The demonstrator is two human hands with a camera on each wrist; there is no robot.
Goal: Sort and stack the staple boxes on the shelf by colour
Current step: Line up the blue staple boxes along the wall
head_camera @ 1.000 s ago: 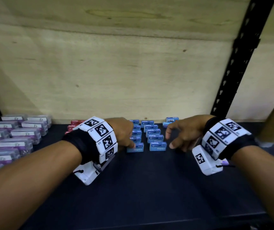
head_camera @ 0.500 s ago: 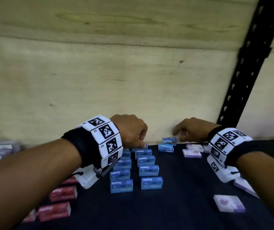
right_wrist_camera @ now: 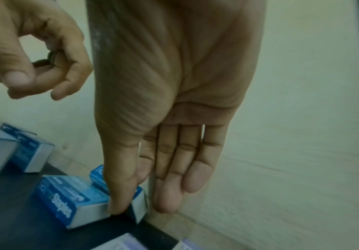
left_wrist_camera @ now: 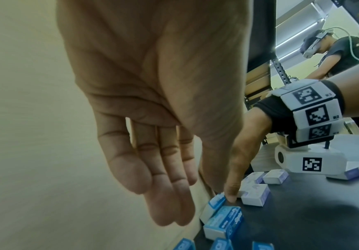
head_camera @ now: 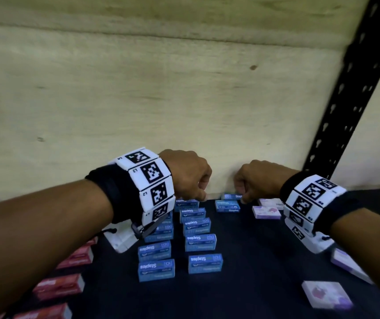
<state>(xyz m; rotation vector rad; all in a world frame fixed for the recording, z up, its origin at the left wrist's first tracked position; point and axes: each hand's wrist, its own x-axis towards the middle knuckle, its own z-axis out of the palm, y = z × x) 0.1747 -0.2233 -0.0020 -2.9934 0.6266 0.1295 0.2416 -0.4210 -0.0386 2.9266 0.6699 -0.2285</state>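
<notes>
The shelf (head_camera: pixel 253 261) has a dark, matte board for its floor, backed by a pale plywood panel (head_camera: pixel 138 100) whose grain and a few knots show clearly; a black perforated steel upright (head_camera: pixel 345 116) rises along the right side. Blue staple boxes (head_camera: pixel 199 242) stand in two rows running from the front toward the back panel, each printed "Staples". Red boxes (head_camera: pixel 58 290) lie along the left edge, and pale lilac-and-white boxes (head_camera: pixel 325 295) are scattered to the right. At the very back, two more blue boxes sit apart from the rows: one blue box against the panel (head_camera: pixel 231 196) and another just in front of it (head_camera: pixel 227 206). The right hand (head_camera: pixel 260 178) reaches down to the rear one; in the right wrist view its thumb (right_wrist_camera: pixel 118 194) presses the near side of that box while the index finger goes behind it, a light pinch, the other fingers straight and free beside the panel. The left hand (head_camera: pixel 186 176) hovers over the far end of the blue rows with fingers loosely curled and nothing in them, as the left wrist view shows. Beyond the upright, the left wrist view catches a lit room with another person (left_wrist_camera: pixel 334 55) wearing a headset, bent over a surface.
</notes>
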